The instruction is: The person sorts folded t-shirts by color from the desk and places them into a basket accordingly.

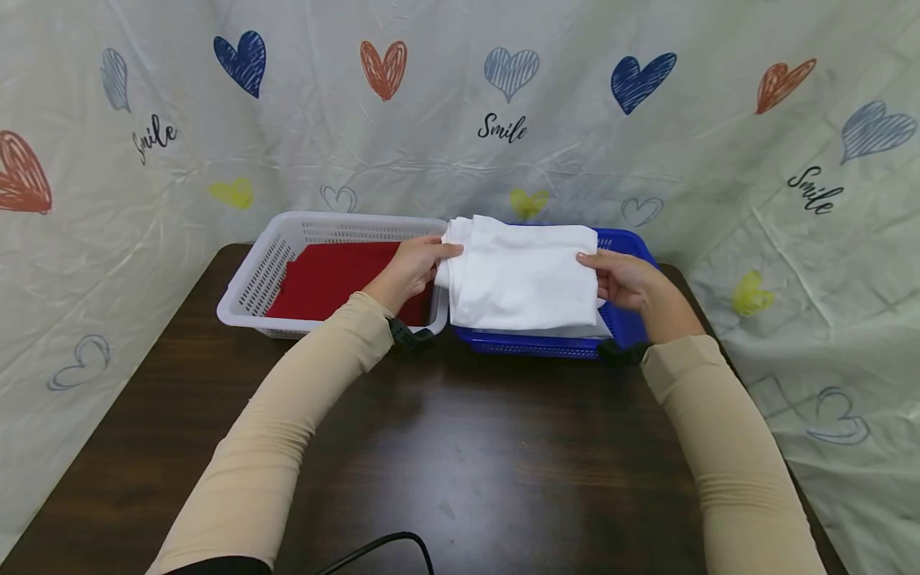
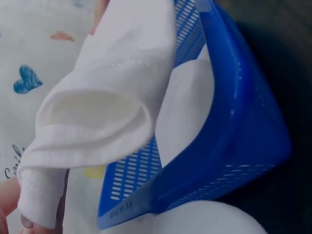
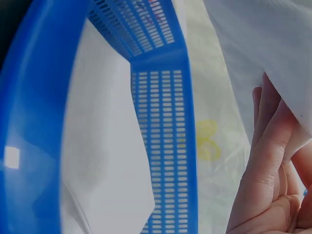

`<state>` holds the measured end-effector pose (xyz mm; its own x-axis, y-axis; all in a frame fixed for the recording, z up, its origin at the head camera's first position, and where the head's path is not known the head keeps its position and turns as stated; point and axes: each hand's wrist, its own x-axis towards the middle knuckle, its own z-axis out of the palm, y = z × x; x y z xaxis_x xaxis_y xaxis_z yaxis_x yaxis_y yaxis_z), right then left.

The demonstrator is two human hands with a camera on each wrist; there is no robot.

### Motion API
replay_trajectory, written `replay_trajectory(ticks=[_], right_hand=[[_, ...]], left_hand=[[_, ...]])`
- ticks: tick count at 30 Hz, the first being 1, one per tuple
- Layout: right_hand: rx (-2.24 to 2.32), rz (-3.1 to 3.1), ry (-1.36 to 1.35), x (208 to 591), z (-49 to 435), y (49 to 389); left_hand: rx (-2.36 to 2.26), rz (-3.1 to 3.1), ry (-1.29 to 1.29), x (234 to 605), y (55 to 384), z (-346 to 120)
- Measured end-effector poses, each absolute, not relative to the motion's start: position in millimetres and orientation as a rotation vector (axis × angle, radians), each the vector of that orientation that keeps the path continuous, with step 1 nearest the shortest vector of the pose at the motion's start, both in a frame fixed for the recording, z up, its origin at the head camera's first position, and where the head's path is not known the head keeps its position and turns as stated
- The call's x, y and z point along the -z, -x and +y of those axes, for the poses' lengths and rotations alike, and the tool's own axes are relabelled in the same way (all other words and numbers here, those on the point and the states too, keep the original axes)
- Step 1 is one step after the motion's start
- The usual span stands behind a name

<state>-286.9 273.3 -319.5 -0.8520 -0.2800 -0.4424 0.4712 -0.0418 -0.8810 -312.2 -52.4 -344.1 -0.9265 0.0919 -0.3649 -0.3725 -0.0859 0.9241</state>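
Note:
Between my two hands a folded white cloth garment [image 1: 528, 275] is held over the blue basket [image 1: 532, 345]. My left hand [image 1: 417, 267] pinches its left edge, thumb on top. At the opposite edge my right hand [image 1: 624, 279] pinches it, with fingers underneath. Folded layers and a stitched seam show on the garment [image 2: 112, 83] in the left wrist view. Below it, another white piece [image 3: 102, 141] lies inside the blue basket [image 3: 163, 146]. Fingertips of the left hand [image 2: 7, 200] show at the garment's edge in the left wrist view.
A white basket [image 1: 287, 228] with a folded red cloth [image 1: 338, 275] stands against the blue basket's left side. Both are on a dark wooden table [image 1: 460, 447]. A black cable [image 1: 388, 539] lies at the near edge. A heart-patterned curtain [image 1: 446, 120] hangs behind.

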Motion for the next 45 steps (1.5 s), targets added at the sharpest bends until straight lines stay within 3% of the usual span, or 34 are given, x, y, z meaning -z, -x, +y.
replay_trajectory(ticks=[20, 45], right_hand=[[1.913, 1.793, -0.248, 315.7, 295.3, 305.2], [1.860, 1.824, -0.353, 325.5, 311.0, 316.5]], left_hand=[[-2.080, 1.902, 0.314, 350.7, 336.0, -22.6], [-1.954, 1.992, 0.374, 365.5, 342.2, 1.7]])
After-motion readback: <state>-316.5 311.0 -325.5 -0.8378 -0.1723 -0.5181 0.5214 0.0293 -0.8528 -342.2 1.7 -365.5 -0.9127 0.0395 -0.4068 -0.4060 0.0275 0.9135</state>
